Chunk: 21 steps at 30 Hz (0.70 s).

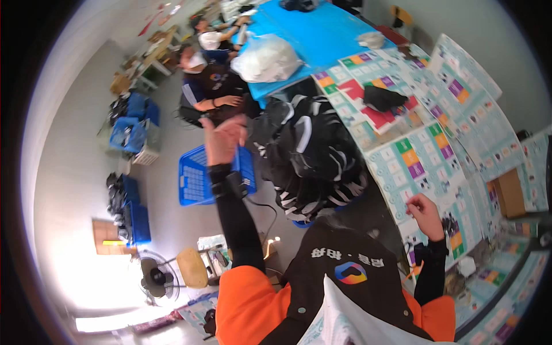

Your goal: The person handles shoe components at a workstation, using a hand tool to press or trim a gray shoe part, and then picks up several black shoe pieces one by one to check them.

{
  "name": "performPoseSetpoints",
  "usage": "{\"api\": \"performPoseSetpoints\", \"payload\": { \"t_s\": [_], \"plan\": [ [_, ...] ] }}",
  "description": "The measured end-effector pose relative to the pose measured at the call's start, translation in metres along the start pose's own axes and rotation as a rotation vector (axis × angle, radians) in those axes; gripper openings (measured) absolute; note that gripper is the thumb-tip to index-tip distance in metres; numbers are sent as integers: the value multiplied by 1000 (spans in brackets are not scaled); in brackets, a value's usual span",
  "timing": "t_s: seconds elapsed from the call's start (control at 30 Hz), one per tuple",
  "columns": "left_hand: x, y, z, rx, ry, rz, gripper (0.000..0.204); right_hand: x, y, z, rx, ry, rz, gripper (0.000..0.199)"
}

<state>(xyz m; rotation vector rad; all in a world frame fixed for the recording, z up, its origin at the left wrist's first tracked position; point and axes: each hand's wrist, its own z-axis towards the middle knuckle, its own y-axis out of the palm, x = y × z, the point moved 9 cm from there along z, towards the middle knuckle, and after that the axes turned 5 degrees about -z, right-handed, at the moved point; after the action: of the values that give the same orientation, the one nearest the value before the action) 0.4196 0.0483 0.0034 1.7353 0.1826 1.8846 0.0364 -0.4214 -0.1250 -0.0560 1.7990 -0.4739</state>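
My left hand [226,140] is raised over an empty-looking blue plastic basket [192,179], fingers apart and nothing visible in them. Just right of the basket rises a big heap of black fabric items with white strips [310,146]; blue rim shows beneath it. At the right, my right hand [426,216] hovers by the edge of a table covered in printed sheets [382,164]. Its fingers are curled together, and whatever they may hold is too small to make out. A black fabric piece [384,99] lies farther back on a red patch of that table.
A seated person [215,86] is beyond the basket, another [211,39] behind. A white plastic bag [265,59] rests on the blue-covered table [325,29]. Blue crates [127,133] line the left wall. A chair [191,268] and a fan [155,276] stand lower left.
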Motion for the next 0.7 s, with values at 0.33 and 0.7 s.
{"api": "performPoseSetpoints", "payload": {
  "t_s": [0.33,0.7],
  "plan": [
    [-7,-177,78,122,95,1781,62,-20,59,43,19,-14,-105,11],
    [-402,-254,-219,-561,-1229,991,44,56,43,201,-75,199,-119,11]
  ]
}}
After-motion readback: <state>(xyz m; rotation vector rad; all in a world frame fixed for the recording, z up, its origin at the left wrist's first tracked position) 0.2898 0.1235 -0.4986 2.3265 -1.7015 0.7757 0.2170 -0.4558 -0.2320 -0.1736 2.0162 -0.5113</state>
